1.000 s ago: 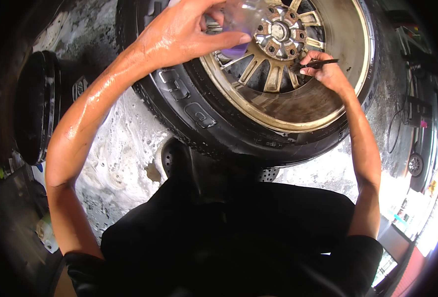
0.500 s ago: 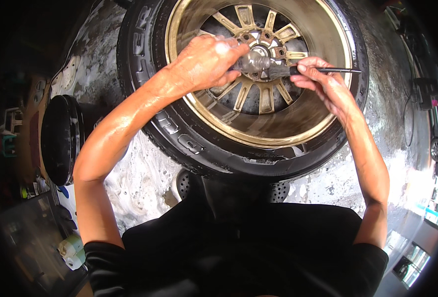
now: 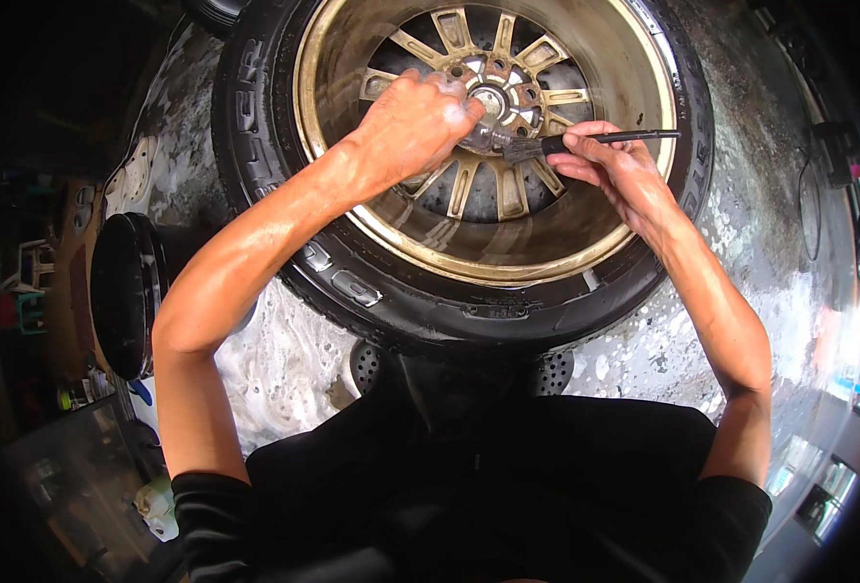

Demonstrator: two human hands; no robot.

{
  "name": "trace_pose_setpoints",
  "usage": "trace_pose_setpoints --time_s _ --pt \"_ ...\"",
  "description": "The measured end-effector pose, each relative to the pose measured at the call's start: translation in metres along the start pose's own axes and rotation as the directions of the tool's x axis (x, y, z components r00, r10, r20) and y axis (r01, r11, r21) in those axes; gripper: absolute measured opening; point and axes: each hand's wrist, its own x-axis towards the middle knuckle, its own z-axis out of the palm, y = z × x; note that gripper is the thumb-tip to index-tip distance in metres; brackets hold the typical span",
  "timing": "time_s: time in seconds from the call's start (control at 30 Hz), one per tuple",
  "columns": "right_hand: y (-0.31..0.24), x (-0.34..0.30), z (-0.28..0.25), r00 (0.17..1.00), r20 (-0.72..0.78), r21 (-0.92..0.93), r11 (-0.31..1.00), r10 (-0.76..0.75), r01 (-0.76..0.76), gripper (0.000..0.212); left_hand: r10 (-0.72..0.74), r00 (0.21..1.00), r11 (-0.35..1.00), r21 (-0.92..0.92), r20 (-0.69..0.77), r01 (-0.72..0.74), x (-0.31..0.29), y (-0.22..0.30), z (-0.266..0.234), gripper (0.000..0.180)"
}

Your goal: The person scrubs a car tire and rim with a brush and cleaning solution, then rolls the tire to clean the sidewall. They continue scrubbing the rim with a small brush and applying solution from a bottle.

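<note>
A large black tyre (image 3: 381,301) lies flat before me, with a gold spoked rim (image 3: 449,267) facing up. My right hand (image 3: 619,167) pinches a black-handled brush (image 3: 553,146), its dark bristles pointing left, close to the hub (image 3: 493,99). My left hand (image 3: 412,121) is closed over the spokes left of the hub, with white foam on its knuckles. A greyish, see-through thing (image 3: 483,139) shows between that fist and the bristles; its kind is not plain. Both forearms look wet.
Beside my left elbow stands a round black object (image 3: 124,296). White foam (image 3: 279,355) covers the floor near my perforated shoes (image 3: 365,365). Part of another tyre (image 3: 218,12) shows at the far left. A pale container (image 3: 158,505) sits at the lower left.
In the picture, the tyre and rim have shifted slightly left and up. The brush has moved left and a little lower against the hub, and the left fist now sits nearer the hub's lower left.
</note>
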Motion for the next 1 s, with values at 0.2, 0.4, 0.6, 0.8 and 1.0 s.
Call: trace_pose_setpoints --time_s 0.2,0.4,0.6,0.8,1.0 --pt "0.0 0.001 0.004 0.997 -0.072 -0.09 0.995 -0.04 0.033 0.021 0.005 1.0 0.999 0.049 0.02 -0.006 0.003 0.005 -0.004 0.032" --pt "0.001 0.002 0.001 0.994 -0.103 -0.091 0.996 -0.026 0.017 0.024 -0.012 0.998 0.997 0.078 0.067 0.006 0.008 0.01 -0.01 0.03" --pt "0.011 0.006 -0.004 0.994 -0.106 -0.047 0.999 -0.003 -0.002 0.024 -0.012 0.997 0.997 0.074 0.078 0.006 0.013 0.013 -0.013 0.032" --pt "0.013 0.007 -0.009 0.994 -0.108 -0.056 0.998 0.0 -0.006 0.021 0.001 1.0 0.999 0.041 0.022 -0.002 0.014 0.016 -0.008 0.03" --pt "0.016 0.01 -0.013 0.994 -0.109 -0.046 0.999 0.008 -0.013 0.016 -0.027 0.998 1.0 0.015 0.059 0.026 0.015 0.018 -0.007 0.032"
